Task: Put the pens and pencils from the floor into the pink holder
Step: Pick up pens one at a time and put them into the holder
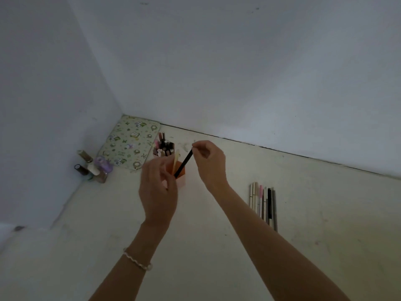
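The pink holder (181, 178) stands on the floor, partly hidden behind my left hand (158, 187). A cream pen (176, 158) sticks up out of it. My right hand (209, 161) pinches the top end of a black pen (184, 162), which slants down with its lower end inside the holder. My left hand is curled against the holder's left side and seems to hold it. Several pens and pencils (263, 203) lie side by side on the floor to the right.
A second holder (163, 148) full of pens stands just behind the pink one. A patterned green pouch (130, 144) lies in the corner. Small bottles (93, 168) cluster at the left wall. White walls close off the back and left.
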Demonstrator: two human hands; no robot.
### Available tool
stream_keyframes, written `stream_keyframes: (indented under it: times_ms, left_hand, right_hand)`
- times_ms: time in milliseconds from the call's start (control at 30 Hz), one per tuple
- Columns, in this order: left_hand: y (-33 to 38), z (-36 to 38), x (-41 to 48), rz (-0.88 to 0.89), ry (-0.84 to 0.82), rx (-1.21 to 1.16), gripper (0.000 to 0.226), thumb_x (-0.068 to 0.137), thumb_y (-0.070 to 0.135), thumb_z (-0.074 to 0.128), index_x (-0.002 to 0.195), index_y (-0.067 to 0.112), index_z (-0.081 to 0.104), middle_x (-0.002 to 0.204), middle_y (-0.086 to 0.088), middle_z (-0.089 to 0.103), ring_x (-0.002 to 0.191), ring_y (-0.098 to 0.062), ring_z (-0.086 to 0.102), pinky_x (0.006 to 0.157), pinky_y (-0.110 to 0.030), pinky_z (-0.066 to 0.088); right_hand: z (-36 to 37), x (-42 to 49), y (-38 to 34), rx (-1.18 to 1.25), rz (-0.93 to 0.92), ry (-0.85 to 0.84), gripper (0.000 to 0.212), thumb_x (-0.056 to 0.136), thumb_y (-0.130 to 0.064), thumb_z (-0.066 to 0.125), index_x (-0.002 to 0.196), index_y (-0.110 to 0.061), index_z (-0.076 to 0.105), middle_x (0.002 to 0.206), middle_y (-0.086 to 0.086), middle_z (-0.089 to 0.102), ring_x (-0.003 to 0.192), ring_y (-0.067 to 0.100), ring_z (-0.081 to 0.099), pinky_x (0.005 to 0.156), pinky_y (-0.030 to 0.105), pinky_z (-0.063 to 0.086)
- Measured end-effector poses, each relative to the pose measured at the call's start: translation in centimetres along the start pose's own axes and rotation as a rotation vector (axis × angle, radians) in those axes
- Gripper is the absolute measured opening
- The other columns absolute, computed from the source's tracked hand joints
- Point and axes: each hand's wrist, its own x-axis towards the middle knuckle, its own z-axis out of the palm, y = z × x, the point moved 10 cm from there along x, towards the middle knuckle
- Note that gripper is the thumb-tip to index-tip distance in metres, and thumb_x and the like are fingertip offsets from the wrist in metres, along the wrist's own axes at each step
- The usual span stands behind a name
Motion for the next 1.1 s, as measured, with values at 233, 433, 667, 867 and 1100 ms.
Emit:
stream_keyframes:
  times_ms: [233, 433, 667, 867, 1100]
  left_hand:
    - [3.3, 14.3, -9.5, -0.149, -0.672, 0.131, 0.008, 0.095, 0.021, 0.056, 0.101, 0.021, 0.061, 0.088, 0.009, 0.061, 0.078, -0.007, 0.059, 0.071, -0.021, 0.053]
    - [5.4, 21.0, -14.3, -0.208, -0.896, 0.281, 0.024, 0.099, 0.030, 0.053, 0.116, 0.014, 0.056, 0.106, -0.002, 0.066, 0.094, -0.017, 0.066, 0.082, -0.031, 0.057]
    - [5.2, 22.6, -16.0, -0.301, -0.946, 0.414, 0.022, 0.099, 0.024, 0.056, 0.117, 0.012, 0.050, 0.110, -0.005, 0.063, 0.096, -0.021, 0.065, 0.081, -0.033, 0.057]
    - [4.2, 23.0, -16.3, -0.490, -0.972, 0.403, 0.018, 0.096, 0.017, 0.057, 0.113, 0.010, 0.056, 0.109, -0.006, 0.065, 0.098, -0.024, 0.066, 0.079, -0.033, 0.053]
    - [3.9, 22.8, -16.5, -0.597, -0.946, 0.303, 0.017, 0.095, 0.012, 0.055, 0.110, 0.008, 0.062, 0.109, -0.009, 0.066, 0.097, -0.024, 0.066, 0.077, -0.032, 0.053]
  right_hand:
    - [-6.8, 0.8, -0.8, -0.087, -0.045, 0.122, 0.017, 0.091, -0.004, 0.057, 0.101, -0.014, 0.067, 0.097, -0.003, 0.069, 0.080, 0.007, 0.064, 0.064, 0.009, 0.046]
    - [-14.3, 0.0, 0.7, -0.075, 0.034, 0.218, 0.027, 0.086, 0.004, 0.051, 0.095, -0.017, 0.066, 0.093, -0.003, 0.069, 0.080, 0.022, 0.066, 0.059, 0.015, 0.048]
    - [-18.9, -1.6, 3.3, -0.099, 0.055, 0.287, 0.027, 0.084, 0.006, 0.051, 0.086, -0.016, 0.067, 0.082, -0.004, 0.067, 0.072, 0.019, 0.063, 0.062, 0.017, 0.047]
    - [-19.0, -2.2, 5.2, -0.109, 0.092, 0.266, 0.028, 0.083, 0.004, 0.051, 0.084, -0.018, 0.068, 0.078, -0.008, 0.067, 0.070, 0.015, 0.064, 0.058, 0.018, 0.047]
    - [-19.0, -1.9, 5.9, -0.103, 0.092, 0.246, 0.028, 0.084, 0.002, 0.052, 0.084, -0.021, 0.068, 0.080, -0.008, 0.068, 0.074, 0.019, 0.066, 0.060, 0.019, 0.049]
